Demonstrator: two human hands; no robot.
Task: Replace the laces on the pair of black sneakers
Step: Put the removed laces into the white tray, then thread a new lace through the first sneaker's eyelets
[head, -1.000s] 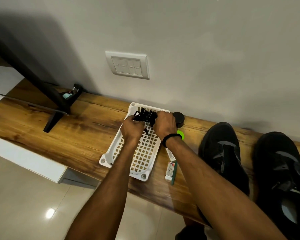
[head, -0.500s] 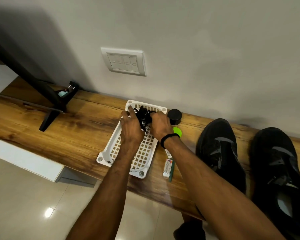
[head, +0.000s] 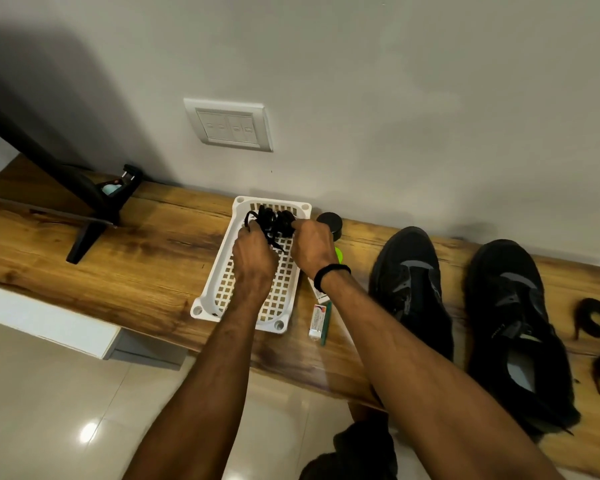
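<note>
While both hands hold the black laces above the basket

As the person bends over the wooden shelf, the left hand and the right hand meet above the far end of a white basket with a grid bottom. Both hands have their fingers curled on the tangled bundle: the left one pinches some strands at its left side, and the right one grips its right side. The bundle is at the end of the basket near the wall; if it touches the basket, I cannot tell. A black band sits on the right wrist.

On the same shelf, right of the basket, the pair stands with toes toward the wall: the nearer sneaker beside the right forearm, the other sneaker further right. Right of them, dark coiled laces lie on the wood. Between basket and shoes are a black jar, a green lid partly hidden by the right hand, and a small box. A switch plate is on the wall above the basket. A black stand rests on the left part of the shelf.
</note>
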